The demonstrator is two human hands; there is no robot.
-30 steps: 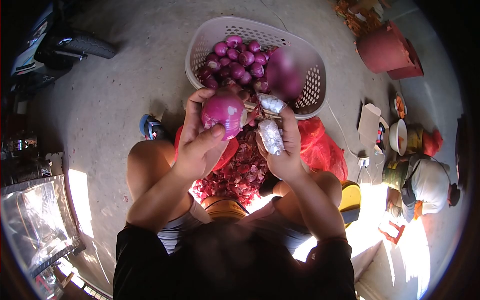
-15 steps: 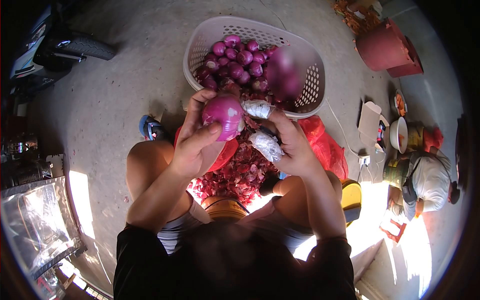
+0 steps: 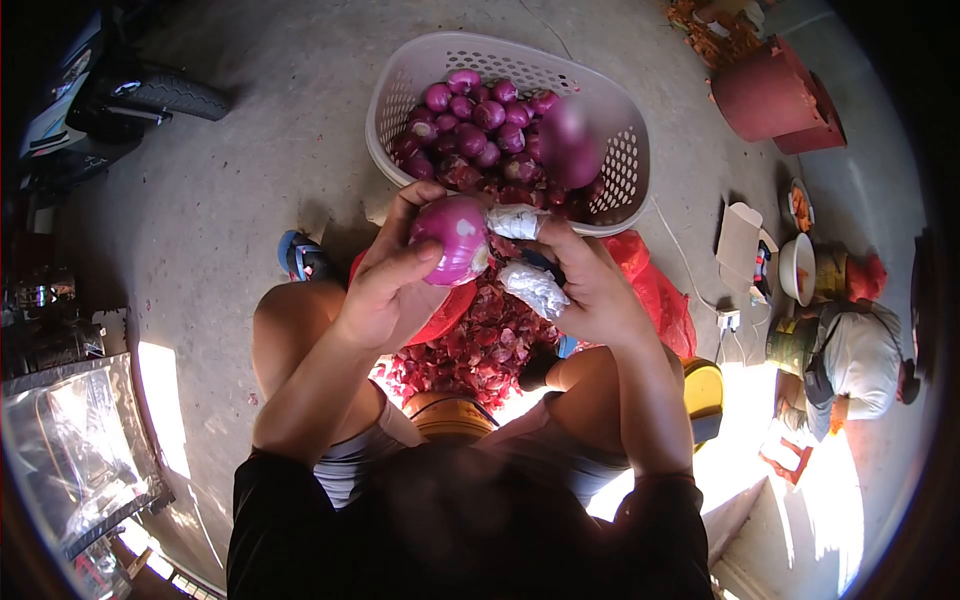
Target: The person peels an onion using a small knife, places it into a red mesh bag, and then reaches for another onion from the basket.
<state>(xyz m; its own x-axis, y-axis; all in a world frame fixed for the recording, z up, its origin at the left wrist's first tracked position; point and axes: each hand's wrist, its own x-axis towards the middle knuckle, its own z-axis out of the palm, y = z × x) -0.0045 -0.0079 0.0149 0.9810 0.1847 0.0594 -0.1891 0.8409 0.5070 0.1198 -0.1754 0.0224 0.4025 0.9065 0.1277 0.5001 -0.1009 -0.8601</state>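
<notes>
My left hand point(image 3: 385, 280) holds a large purple onion point(image 3: 452, 240) between its thumb and fingers. At the onion's right side is my right hand point(image 3: 590, 285), its thumb and index finger wrapped in white material. Something dark shows between those wrapped fingers, too small to make out. Beyond my hands stands a light grey perforated basket point(image 3: 625, 90) with several purple onions point(image 3: 489, 115) in it. Below my hands lies a heap of red onion skins point(image 3: 470, 350) between my legs.
Red netting point(image 3: 655, 300) lies right of the skins. A yellow container point(image 3: 703, 400) sits beside my right knee. Farther right are a white bowl point(image 3: 798, 270), an open carton point(image 3: 742, 245) and a bent-over person point(image 3: 860, 360). Red tubs point(image 3: 765, 90) stand upper right, a motorcycle wheel point(image 3: 170, 92) upper left.
The onion in my left hand has shifted slightly right and turned a little. My right hand stays beside it with small finger movement.
</notes>
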